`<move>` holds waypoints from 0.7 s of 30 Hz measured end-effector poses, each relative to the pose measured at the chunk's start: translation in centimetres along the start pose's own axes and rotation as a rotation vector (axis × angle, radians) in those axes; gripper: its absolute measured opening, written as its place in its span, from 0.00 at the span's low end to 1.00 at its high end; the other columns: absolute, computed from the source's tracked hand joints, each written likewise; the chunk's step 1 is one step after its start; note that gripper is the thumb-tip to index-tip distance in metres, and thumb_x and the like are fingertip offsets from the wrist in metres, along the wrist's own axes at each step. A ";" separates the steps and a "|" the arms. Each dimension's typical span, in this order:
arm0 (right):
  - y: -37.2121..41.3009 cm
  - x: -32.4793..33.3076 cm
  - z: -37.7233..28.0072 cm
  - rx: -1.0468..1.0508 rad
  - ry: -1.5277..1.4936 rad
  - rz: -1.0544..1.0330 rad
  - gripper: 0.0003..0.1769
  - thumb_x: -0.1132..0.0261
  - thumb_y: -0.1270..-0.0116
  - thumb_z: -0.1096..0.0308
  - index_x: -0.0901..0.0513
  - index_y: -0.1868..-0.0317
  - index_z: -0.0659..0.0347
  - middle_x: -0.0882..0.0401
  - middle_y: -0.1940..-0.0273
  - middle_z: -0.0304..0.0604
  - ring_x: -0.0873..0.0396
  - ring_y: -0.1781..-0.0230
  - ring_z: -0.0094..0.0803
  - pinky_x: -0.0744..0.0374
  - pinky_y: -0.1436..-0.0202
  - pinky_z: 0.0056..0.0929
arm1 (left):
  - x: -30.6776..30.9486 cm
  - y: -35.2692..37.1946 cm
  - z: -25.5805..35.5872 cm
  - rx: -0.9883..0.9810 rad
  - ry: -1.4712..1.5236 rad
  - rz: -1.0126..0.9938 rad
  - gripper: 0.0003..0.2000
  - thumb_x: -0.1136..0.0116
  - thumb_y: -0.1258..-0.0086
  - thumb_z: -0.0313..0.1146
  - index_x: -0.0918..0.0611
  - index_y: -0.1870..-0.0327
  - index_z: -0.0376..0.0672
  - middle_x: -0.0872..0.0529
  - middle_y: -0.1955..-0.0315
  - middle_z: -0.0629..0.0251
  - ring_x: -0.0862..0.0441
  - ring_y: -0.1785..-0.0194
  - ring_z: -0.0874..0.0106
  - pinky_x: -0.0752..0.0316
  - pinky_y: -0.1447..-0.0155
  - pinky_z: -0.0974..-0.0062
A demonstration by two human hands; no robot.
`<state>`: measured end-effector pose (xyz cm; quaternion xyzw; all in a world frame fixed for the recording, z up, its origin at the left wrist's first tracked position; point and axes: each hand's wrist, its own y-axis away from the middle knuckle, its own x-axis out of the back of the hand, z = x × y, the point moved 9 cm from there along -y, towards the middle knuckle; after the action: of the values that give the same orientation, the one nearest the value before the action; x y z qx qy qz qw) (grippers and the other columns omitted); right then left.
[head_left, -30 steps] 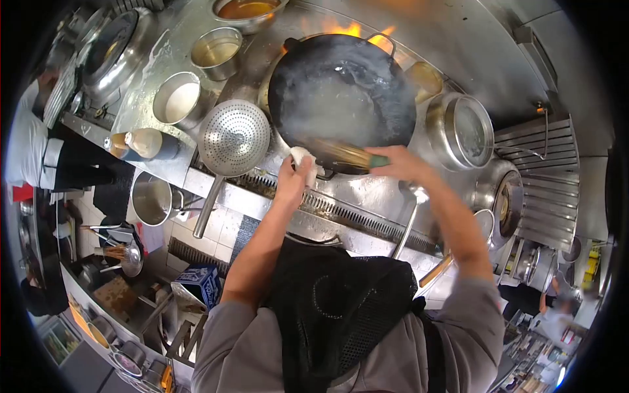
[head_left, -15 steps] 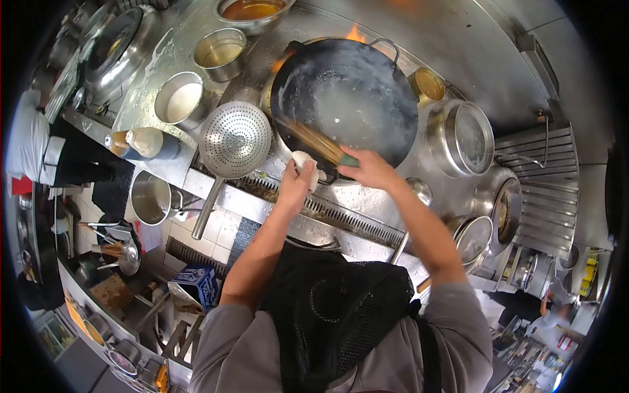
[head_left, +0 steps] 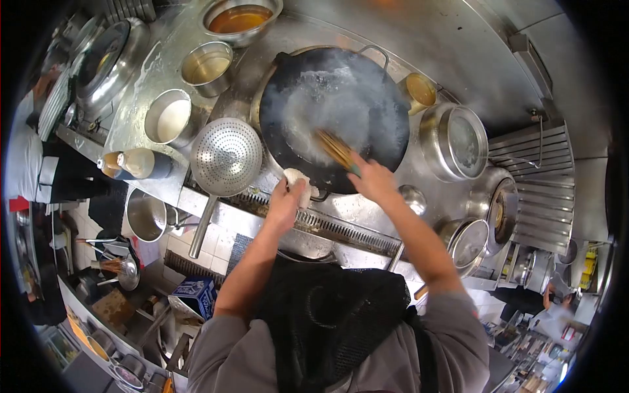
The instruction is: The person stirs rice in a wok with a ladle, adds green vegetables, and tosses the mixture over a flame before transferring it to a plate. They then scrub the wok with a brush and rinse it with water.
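Observation:
A large black wok [head_left: 386, 124] with looped handles sits on the range, pale liquid and steam inside it. My right hand [head_left: 372, 181] is closed around the green-bound end of a bamboo wok brush [head_left: 335, 149], whose bristles reach down into the wok. At the wok's near rim, my left hand [head_left: 286, 198] grips a folded white cloth [head_left: 299, 181] close to the near handle. Left of the wok lies a perforated strainer [head_left: 227, 157], its long handle sticking out over the counter's front edge.
Metal pots [head_left: 168, 116] and a bowl of amber liquid [head_left: 239, 21] stand on the left. Squeeze bottles [head_left: 139, 162] line the counter edge. To the right are a lidded pot [head_left: 458, 141], a ladle [head_left: 412, 198] and a slatted rack [head_left: 540, 187]. Other people stand at both far sides.
The brush has swung from the wok's near left side toward its middle, with my right hand shifting right and slightly down. Flames behind the wok no longer show. My left hand keeps the cloth.

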<state>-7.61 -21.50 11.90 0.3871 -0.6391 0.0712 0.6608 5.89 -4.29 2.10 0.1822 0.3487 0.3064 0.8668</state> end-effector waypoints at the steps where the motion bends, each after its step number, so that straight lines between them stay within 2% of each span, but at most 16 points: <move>1: 1.2 0.9 1.3 -0.020 0.093 -0.054 0.36 0.36 0.32 0.52 0.38 0.27 0.44 0.21 0.46 0.64 0.18 0.49 0.60 0.20 0.45 0.52 | -0.1 0.2 0.1 0.006 0.008 -0.018 0.18 0.45 0.26 0.29 0.27 0.39 0.30 0.18 0.50 0.58 0.18 0.51 0.70 0.21 0.49 0.71; 3: 0.0 1.2 6.9 -0.044 0.218 0.063 0.36 0.36 0.32 0.52 0.39 0.26 0.42 0.22 0.45 0.63 0.18 0.49 0.59 0.19 0.45 0.51 | -0.5 1.1 0.5 0.060 0.037 -0.013 0.17 0.44 0.26 0.29 0.27 0.40 0.32 0.17 0.50 0.61 0.18 0.50 0.70 0.22 0.50 0.73; 5: -2.8 3.8 9.0 -0.143 0.224 0.100 0.36 0.36 0.32 0.52 0.39 0.25 0.39 0.22 0.45 0.64 0.18 0.50 0.59 0.19 0.44 0.50 | -0.2 0.8 0.4 0.099 0.095 -0.027 0.17 0.44 0.26 0.29 0.27 0.40 0.31 0.17 0.50 0.61 0.18 0.50 0.70 0.22 0.49 0.73; 7: -6.5 5.5 7.8 -0.142 -0.002 0.244 0.36 0.36 0.32 0.51 0.37 0.26 0.38 0.21 0.44 0.65 0.19 0.49 0.60 0.20 0.43 0.50 | 0.0 1.2 0.2 0.147 0.144 -0.038 0.18 0.43 0.26 0.29 0.27 0.40 0.31 0.17 0.51 0.60 0.18 0.50 0.70 0.22 0.49 0.73; 9: -9.8 4.0 5.4 -0.168 -0.233 0.272 0.34 0.35 0.34 0.51 0.33 0.28 0.38 0.19 0.47 0.63 0.19 0.47 0.60 0.21 0.42 0.50 | -0.5 1.5 0.6 0.179 0.185 -0.045 0.17 0.43 0.26 0.28 0.27 0.40 0.30 0.17 0.51 0.60 0.18 0.50 0.70 0.22 0.48 0.72; 10: -10.6 3.5 3.2 -0.090 -0.338 0.331 0.35 0.35 0.34 0.50 0.32 0.27 0.43 0.17 0.49 0.61 0.20 0.45 0.59 0.22 0.41 0.51 | -0.4 1.5 0.4 0.178 0.179 -0.040 0.17 0.43 0.26 0.28 0.27 0.40 0.30 0.17 0.51 0.60 0.18 0.50 0.70 0.22 0.48 0.72; 11: -12.0 1.0 2.5 -0.143 -0.476 0.263 0.39 0.35 0.33 0.51 0.35 0.25 0.53 0.14 0.57 0.60 0.14 0.56 0.52 0.18 0.49 0.47 | -0.3 1.2 0.5 0.130 0.168 -0.029 0.17 0.44 0.26 0.27 0.27 0.40 0.29 0.17 0.51 0.60 0.18 0.50 0.70 0.22 0.48 0.71; 13: -10.2 0.9 -2.2 -0.165 -0.741 0.089 0.42 0.35 0.33 0.50 0.38 0.25 0.61 0.13 0.65 0.57 0.13 0.71 0.42 0.16 0.60 0.40 | -0.3 1.0 0.7 0.075 0.157 -0.021 0.17 0.45 0.26 0.26 0.27 0.40 0.29 0.17 0.51 0.59 0.18 0.49 0.69 0.22 0.48 0.70; 14: -9.5 0.7 -3.3 -0.162 -0.741 0.093 0.42 0.35 0.33 0.50 0.38 0.25 0.61 0.13 0.65 0.57 0.13 0.71 0.42 0.16 0.60 0.40 | -0.5 1.0 0.9 0.060 0.155 -0.034 0.16 0.45 0.25 0.26 0.27 0.41 0.29 0.17 0.51 0.59 0.18 0.49 0.69 0.21 0.48 0.70; 16: -7.9 -0.2 -5.5 -0.062 -0.835 0.023 0.42 0.34 0.33 0.50 0.37 0.25 0.61 0.15 0.73 0.51 0.19 0.82 0.34 0.19 0.69 0.34 | -0.5 0.9 0.6 0.046 0.150 -0.048 0.15 0.46 0.25 0.25 0.27 0.41 0.29 0.17 0.50 0.59 0.18 0.49 0.69 0.21 0.48 0.69; 17: -6.7 -0.4 -5.4 -0.063 -0.835 0.025 0.42 0.34 0.33 0.50 0.37 0.25 0.61 0.15 0.73 0.51 0.19 0.82 0.34 0.19 0.69 0.34 | -0.3 0.5 0.3 0.015 0.136 -0.044 0.16 0.46 0.25 0.26 0.27 0.40 0.29 0.17 0.51 0.58 0.17 0.49 0.69 0.21 0.48 0.69; 19: -4.1 -1.3 -5.8 0.038 -0.810 -0.098 0.41 0.33 0.34 0.51 0.34 0.26 0.61 0.16 0.71 0.48 0.20 0.81 0.33 0.20 0.70 0.33 | -0.3 0.3 0.0 -0.016 0.124 -0.044 0.16 0.46 0.25 0.27 0.27 0.40 0.29 0.17 0.51 0.58 0.17 0.50 0.69 0.21 0.49 0.70; 21: -2.8 -3.4 -3.1 0.313 -0.575 0.007 0.39 0.32 0.36 0.49 0.30 0.28 0.57 0.13 0.62 0.50 0.16 0.71 0.38 0.19 0.63 0.34 | 0.0 0.2 -0.5 0.022 0.134 0.002 0.16 0.45 0.26 0.27 0.27 0.41 0.30 0.17 0.52 0.58 0.17 0.52 0.69 0.21 0.50 0.71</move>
<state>-4.11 -20.19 8.04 0.4861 -0.7820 0.0586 0.3856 5.48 -4.12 1.89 0.1712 0.4092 0.3148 0.8391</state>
